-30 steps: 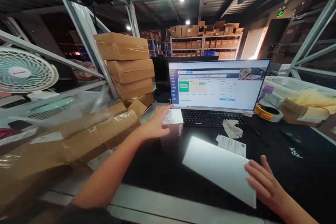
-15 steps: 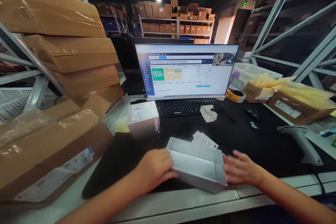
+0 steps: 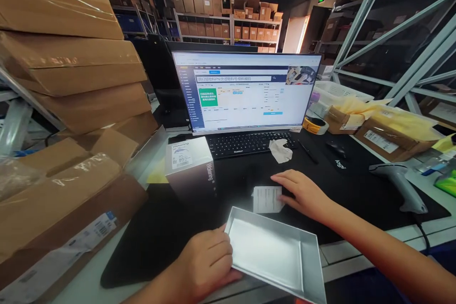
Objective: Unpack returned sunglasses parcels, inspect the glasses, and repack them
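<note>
My left hand is closed on the left end of a grey, lidless box. The box tips toward me at the mat's front edge, and its inside looks bare. My right hand is off the box, fingers stretched apart over the black mat. Its lower fingers meet the right edge of small printed paper slips; I cannot tell whether they press on them. Left of the slips stands a white carton with a label on top and lettering on its side.
Behind are a keyboard, a crumpled tissue and a lit monitor. On the right lie a mouse, a barcode scanner, a tape roll and a cardboard box. Stacked cartons rise on the left.
My right hand has left the box's right end and moved up to the paper slips. My left hand has brought the box lower and nearer, tilting its opening toward me. The view has shifted slightly.
</note>
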The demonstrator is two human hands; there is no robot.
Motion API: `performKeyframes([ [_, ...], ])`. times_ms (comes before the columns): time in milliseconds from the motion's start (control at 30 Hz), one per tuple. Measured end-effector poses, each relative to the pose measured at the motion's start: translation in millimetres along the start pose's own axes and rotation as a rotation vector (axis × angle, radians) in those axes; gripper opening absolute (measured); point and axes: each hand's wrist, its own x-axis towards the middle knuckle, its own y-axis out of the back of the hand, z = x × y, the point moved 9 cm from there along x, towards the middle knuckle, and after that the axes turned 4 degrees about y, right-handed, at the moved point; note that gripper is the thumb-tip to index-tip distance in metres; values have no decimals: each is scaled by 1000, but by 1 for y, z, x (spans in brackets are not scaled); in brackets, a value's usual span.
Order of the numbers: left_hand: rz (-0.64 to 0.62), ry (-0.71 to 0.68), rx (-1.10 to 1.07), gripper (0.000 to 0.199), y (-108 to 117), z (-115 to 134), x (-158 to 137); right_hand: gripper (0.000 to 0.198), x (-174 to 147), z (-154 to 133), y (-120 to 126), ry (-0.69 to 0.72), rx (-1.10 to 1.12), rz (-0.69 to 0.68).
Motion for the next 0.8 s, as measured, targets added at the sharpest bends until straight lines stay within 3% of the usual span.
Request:
performKeyframes([
  [100, -19, 12, -51, 27, -5, 2, -4, 70, 9, -10, -20, 0, -98, -138],
  [167, -13, 26, -46, 29, -5, 0, -7, 75, 11, -13, -27, -34, -110, -168],
  [333, -26, 49, -41, 24, -7, -5, -15, 29, 13, -21, -37, -74, 71, -207],
  [467, -6, 38, -31, 25, -4, -4, -15, 13, 14, -22, -37, -114, 208, -266],
  [533, -4, 40, -16, 26, -4, -3, -14, 12, 12, -15, -23, -194, 313, -216],
  [667, -14, 73, 19, 26, -5, -4, -15, 8, 5, -13, 39, -262, 466, 144],
  [733, -1, 97, 51, 24, -4, -4, -16, 7, 1, -32, 59, -158, 468, 212],
  [800, 27, 112, 83, 22, -1, -4, -17, 15, 0, -62, 58, 26, 500, 127],
])
